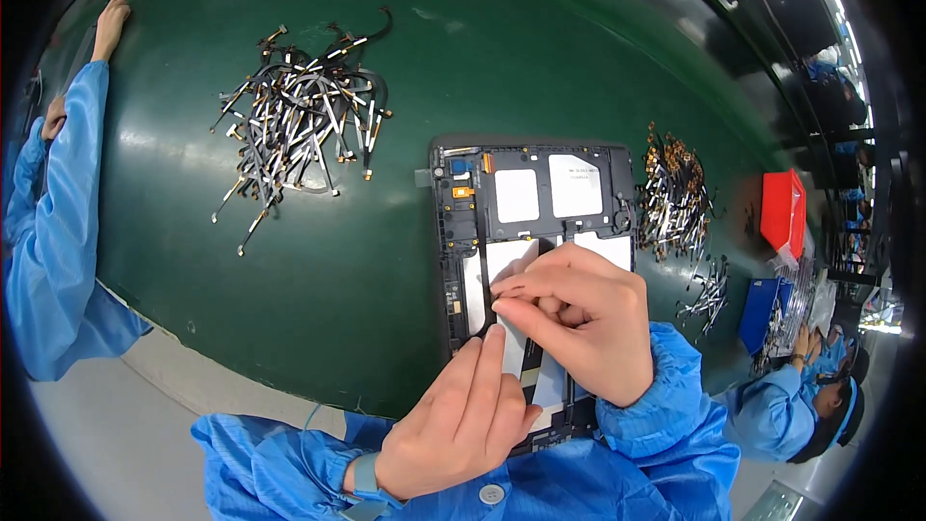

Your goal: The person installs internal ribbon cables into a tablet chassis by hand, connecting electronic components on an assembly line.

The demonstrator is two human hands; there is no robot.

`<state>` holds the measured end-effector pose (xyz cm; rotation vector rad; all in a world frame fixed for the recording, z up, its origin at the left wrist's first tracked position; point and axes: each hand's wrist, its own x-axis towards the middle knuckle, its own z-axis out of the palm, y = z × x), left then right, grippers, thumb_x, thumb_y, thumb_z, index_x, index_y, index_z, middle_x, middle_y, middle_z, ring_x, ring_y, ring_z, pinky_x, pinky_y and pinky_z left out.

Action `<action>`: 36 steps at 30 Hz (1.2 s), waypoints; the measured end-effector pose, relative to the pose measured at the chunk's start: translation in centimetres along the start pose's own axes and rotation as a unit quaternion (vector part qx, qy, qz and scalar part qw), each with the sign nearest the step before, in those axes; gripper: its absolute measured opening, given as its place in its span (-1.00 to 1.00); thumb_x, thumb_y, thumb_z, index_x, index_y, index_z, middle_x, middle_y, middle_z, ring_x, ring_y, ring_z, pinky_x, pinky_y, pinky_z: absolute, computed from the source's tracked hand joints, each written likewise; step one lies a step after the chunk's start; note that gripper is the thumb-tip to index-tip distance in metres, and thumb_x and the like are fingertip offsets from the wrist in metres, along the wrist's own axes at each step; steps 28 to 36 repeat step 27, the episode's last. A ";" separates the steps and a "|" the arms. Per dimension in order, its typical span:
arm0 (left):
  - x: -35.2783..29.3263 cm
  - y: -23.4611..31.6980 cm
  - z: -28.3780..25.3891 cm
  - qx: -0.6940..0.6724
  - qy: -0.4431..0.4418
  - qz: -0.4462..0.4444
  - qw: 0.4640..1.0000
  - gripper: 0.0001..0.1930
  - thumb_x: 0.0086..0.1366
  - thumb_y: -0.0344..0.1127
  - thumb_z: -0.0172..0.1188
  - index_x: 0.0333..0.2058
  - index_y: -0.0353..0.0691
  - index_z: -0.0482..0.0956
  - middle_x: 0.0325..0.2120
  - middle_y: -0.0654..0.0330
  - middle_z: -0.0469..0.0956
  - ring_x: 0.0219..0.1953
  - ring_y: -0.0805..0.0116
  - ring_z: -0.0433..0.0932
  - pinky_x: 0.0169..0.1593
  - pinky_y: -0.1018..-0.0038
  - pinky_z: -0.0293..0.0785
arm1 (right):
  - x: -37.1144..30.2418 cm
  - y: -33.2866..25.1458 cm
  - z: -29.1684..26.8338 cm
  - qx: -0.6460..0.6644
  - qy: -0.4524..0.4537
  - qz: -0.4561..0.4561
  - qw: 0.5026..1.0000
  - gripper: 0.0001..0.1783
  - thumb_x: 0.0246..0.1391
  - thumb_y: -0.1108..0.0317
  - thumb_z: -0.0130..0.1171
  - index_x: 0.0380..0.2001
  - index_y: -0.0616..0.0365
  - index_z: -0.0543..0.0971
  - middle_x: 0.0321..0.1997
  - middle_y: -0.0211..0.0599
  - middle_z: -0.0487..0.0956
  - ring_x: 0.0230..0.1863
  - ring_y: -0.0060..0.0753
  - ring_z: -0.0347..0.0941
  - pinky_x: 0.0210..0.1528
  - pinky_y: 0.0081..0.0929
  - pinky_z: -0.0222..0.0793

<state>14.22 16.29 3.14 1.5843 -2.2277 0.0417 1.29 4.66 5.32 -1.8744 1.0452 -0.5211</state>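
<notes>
An opened tablet chassis (540, 195) lies on the green table (347, 270), its black inner frame and white panels facing up. My right hand (579, 314) rests over its lower half, thumb and fingers pinched on a thin flat cable or strip at the frame's left side. My left hand (463, 420) comes up from below with its index finger stretched out, pressing on the chassis just beneath the right hand's fingertips. Both hands cover the chassis's lower part.
A heap of black and gold flex cables (299, 111) lies at the upper left of the table. Smaller cable piles (675, 198) sit right of the chassis. A red bin (783, 212) and a blue box (762, 314) stand far right. Blue-sleeved co-workers (53, 222) are at both sides.
</notes>
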 end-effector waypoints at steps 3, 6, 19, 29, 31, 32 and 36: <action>0.0 0.1 0.0 -0.002 -0.007 -0.003 1.000 -0.58 0.30 -0.04 0.05 -0.38 -0.40 0.49 -0.20 -0.15 0.60 -0.14 0.08 0.61 0.00 0.39 0.54 | -0.1 0.0 0.2 0.003 0.010 0.007 1.000 -0.82 -0.03 0.52 0.34 -0.29 0.25 0.64 -0.38 -0.31 0.56 -0.62 -0.61 0.37 -0.59 -0.62 0.27; 0.1 0.0 -0.1 0.000 -0.011 0.000 1.000 -0.56 0.31 -0.01 0.03 -0.39 -0.38 0.49 -0.21 -0.14 0.60 -0.14 0.09 0.61 -0.01 0.41 0.54 | 0.3 -0.1 0.3 0.013 0.030 0.012 0.999 -0.82 -0.03 0.51 0.34 -0.29 0.25 0.64 -0.38 -0.30 0.55 -0.63 -0.60 0.37 -0.58 -0.62 0.27; 0.4 -0.4 -0.1 0.013 -0.001 0.008 1.000 -0.54 0.28 0.10 0.05 -0.44 -0.27 0.49 -0.19 -0.07 0.62 -0.17 0.12 0.61 -0.21 0.47 0.60 | 1.7 0.8 0.9 -0.001 0.057 -0.028 0.998 -0.86 -0.08 0.57 0.36 -0.36 0.26 0.68 -0.37 -0.33 0.55 -0.50 -0.70 0.49 -0.52 -0.74 0.37; 0.4 -0.3 0.2 0.016 0.000 0.009 1.000 -0.52 0.29 0.12 0.04 -0.40 -0.27 0.50 -0.18 -0.06 0.62 -0.16 0.10 0.61 -0.19 0.47 0.60 | 1.5 1.0 0.9 -0.019 0.071 -0.035 0.997 -0.86 -0.06 0.54 0.35 -0.35 0.25 0.68 -0.35 -0.32 0.57 -0.51 -0.62 0.53 -0.50 -0.70 0.42; 0.4 -0.3 0.2 0.016 0.000 0.009 1.000 -0.52 0.29 0.12 0.04 -0.40 -0.27 0.50 -0.18 -0.06 0.62 -0.16 0.10 0.61 -0.19 0.47 0.60 | 1.5 1.0 0.9 -0.019 0.071 -0.035 0.997 -0.86 -0.06 0.54 0.35 -0.35 0.25 0.68 -0.35 -0.32 0.57 -0.51 -0.62 0.53 -0.50 -0.70 0.42; 0.4 -0.3 0.2 0.016 0.000 0.009 1.000 -0.52 0.29 0.12 0.04 -0.40 -0.27 0.50 -0.18 -0.06 0.62 -0.16 0.10 0.61 -0.19 0.47 0.60 | 1.5 1.0 0.9 -0.019 0.071 -0.035 0.997 -0.86 -0.06 0.54 0.35 -0.35 0.25 0.68 -0.35 -0.32 0.57 -0.51 -0.62 0.53 -0.50 -0.70 0.42; 0.4 -0.3 0.2 0.016 0.000 0.009 1.000 -0.52 0.29 0.12 0.04 -0.40 -0.27 0.50 -0.18 -0.06 0.62 -0.16 0.10 0.61 -0.19 0.47 0.60 | 1.5 1.0 0.9 -0.019 0.071 -0.035 0.997 -0.86 -0.06 0.54 0.35 -0.35 0.25 0.68 -0.35 -0.32 0.57 -0.51 -0.62 0.53 -0.50 -0.70 0.42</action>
